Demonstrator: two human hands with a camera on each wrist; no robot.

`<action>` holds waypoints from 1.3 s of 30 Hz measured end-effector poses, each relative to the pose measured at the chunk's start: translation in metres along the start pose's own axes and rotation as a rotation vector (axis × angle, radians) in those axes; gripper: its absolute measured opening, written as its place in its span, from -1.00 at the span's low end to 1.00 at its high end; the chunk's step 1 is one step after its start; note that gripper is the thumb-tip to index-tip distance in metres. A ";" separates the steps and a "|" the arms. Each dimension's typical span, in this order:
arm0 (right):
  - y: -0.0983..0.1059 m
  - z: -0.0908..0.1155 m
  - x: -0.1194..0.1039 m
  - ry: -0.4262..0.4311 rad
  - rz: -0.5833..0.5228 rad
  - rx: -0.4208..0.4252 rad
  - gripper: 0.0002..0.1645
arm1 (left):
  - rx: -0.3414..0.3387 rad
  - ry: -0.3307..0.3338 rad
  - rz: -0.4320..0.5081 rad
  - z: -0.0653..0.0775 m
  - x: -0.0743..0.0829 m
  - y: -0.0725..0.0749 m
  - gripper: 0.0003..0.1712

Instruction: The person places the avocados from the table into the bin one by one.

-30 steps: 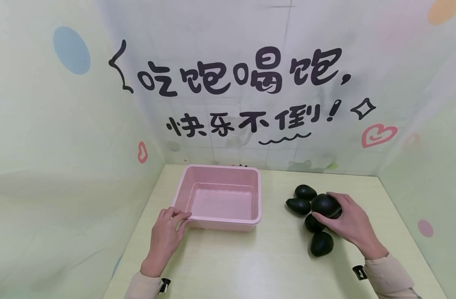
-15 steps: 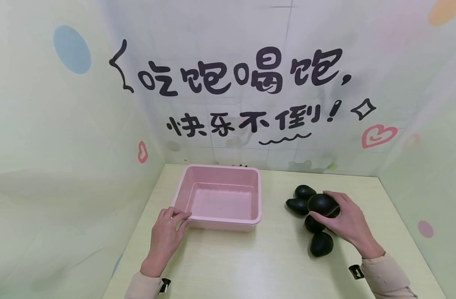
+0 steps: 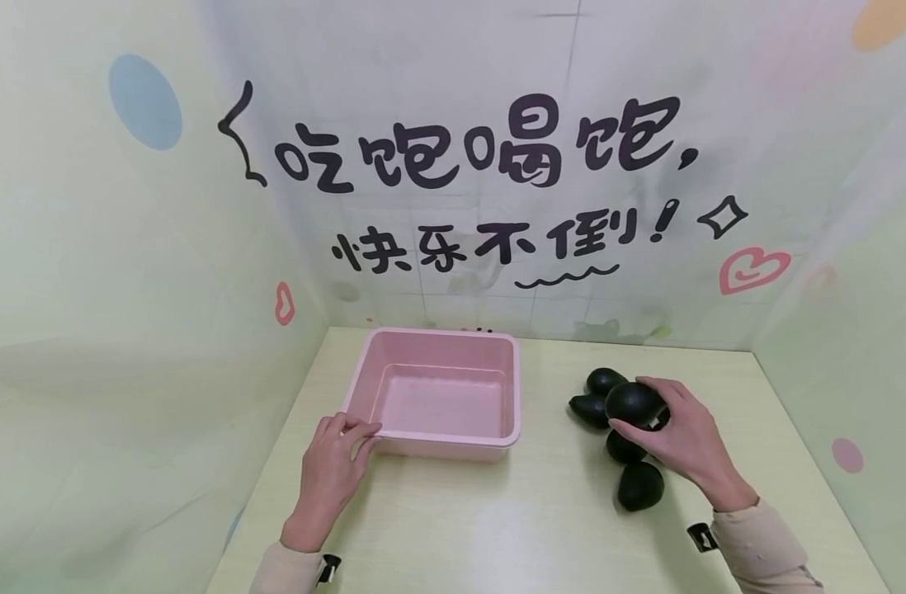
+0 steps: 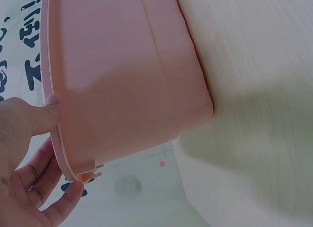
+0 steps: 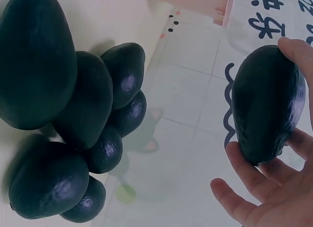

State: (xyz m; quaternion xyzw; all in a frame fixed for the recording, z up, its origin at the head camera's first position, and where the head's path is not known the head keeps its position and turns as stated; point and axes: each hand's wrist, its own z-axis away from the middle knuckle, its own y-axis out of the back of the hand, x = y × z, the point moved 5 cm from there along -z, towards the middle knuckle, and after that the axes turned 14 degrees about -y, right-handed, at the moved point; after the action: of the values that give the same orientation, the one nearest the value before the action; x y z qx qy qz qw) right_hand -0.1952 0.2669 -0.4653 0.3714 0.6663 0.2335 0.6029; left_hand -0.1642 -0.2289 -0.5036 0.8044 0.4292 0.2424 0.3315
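Observation:
At its near left corner, the pink plastic basin [image 3: 445, 400] has its rim between the thumb and fingers of my left hand [image 3: 332, 466]. The left wrist view shows that thumb on the rim and the basin's outer wall [image 4: 127, 80]. My right hand [image 3: 686, 433] holds a dark avocado [image 3: 634, 404] raised over a cluster of others. Seen from the right wrist, the held avocado [image 5: 266, 104] lies between thumb and fingertips. Several more avocados lie close together on the table, among them a front one [image 3: 641, 487] and a back one [image 3: 605, 381].
Both things stand on a pale wood-grain table [image 3: 483, 528], the basin left of the avocados. A printed cloth backdrop [image 3: 453, 165] with black lettering rises behind it, and similar cloth walls flank both sides. Nothing lies inside the basin.
My right hand has moved slightly left with the avocado in it. The left hand and the basin have stayed where they were.

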 end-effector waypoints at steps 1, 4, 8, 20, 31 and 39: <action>-0.001 0.000 -0.001 0.001 -0.001 0.001 -0.12 | 0.000 0.000 0.000 0.000 0.000 0.000 -0.71; -0.002 -0.002 -0.003 0.014 -0.008 0.011 -0.13 | 0.000 0.001 0.000 0.000 0.001 0.000 -0.71; -0.005 -0.004 -0.007 0.035 -0.028 0.029 -0.13 | 0.004 0.002 -0.002 0.000 0.001 0.001 -0.70; -0.010 -0.006 -0.016 0.050 -0.044 0.046 -0.14 | 0.007 -0.005 -0.004 0.002 0.001 0.000 -0.70; -0.012 -0.011 -0.025 0.070 -0.045 0.043 -0.14 | 0.007 0.006 0.004 0.001 0.000 0.001 -0.70; -0.017 -0.013 -0.034 0.109 -0.032 0.050 -0.14 | 0.001 0.012 0.006 0.002 -0.001 0.000 -0.70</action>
State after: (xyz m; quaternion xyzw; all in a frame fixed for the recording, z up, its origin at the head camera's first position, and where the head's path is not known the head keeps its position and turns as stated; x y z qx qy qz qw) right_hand -0.2115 0.2312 -0.4548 0.3623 0.7098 0.2268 0.5599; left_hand -0.1641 -0.2304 -0.5052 0.8044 0.4289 0.2479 0.3280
